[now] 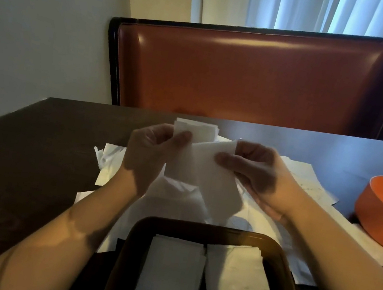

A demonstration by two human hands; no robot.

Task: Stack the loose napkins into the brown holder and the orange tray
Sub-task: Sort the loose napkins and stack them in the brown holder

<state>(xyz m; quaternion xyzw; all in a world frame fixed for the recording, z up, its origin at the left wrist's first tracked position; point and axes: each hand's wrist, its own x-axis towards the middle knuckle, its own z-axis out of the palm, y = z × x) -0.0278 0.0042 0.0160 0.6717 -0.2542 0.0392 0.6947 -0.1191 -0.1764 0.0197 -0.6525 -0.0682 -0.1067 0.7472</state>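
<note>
The holder [208, 232] at bottom centre is cut off by the lower edge, and the tray [379, 203] by the right edge, so neither shows its full contents. The holder has two white stacks [204, 282] side by side; the tray shows a few napkin corners. At mid-frame the left hand [147, 157] pinches a folded wad [184, 148] and the right hand [256, 176] pinches a napkin [213, 187] crossing it. Loose napkins [110, 163] litter the dark table [19, 140] beneath, partly hidden by the arms
</note>
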